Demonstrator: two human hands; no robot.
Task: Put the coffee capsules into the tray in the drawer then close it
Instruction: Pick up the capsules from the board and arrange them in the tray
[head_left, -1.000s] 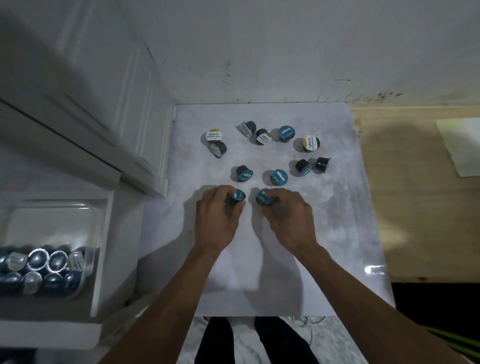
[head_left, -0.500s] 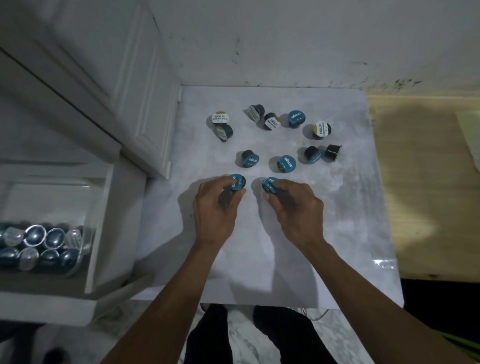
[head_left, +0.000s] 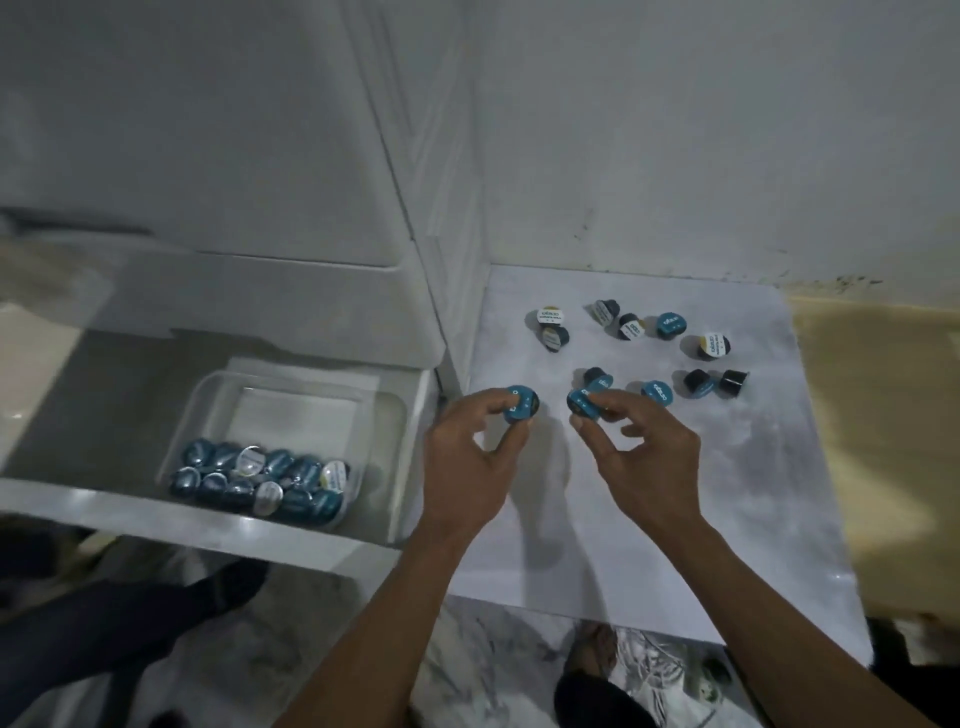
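Observation:
My left hand (head_left: 470, 462) pinches a blue-lidded coffee capsule (head_left: 521, 405), lifted above the white tabletop (head_left: 727, 493). My right hand (head_left: 641, 457) pinches a second blue capsule (head_left: 583, 402) beside it. Several more capsules lie loose on the table, among them a blue one (head_left: 657, 392), a blue one further back (head_left: 671, 325) and a white-lidded one (head_left: 551, 316). At the left an open white drawer (head_left: 218, 530) holds a clear plastic tray (head_left: 291, 400). Several capsules (head_left: 260, 480) fill the near end of the tray.
A white cabinet (head_left: 431, 182) rises between the drawer and the table. A white wall (head_left: 701, 130) stands behind the table. A wooden surface (head_left: 883, 415) adjoins the table on the right. Legs and feet show on the marbled floor (head_left: 493, 670) below.
Both hands have lifted their capsules off the table. The view has swung left, so the open drawer and its tray now show in full.

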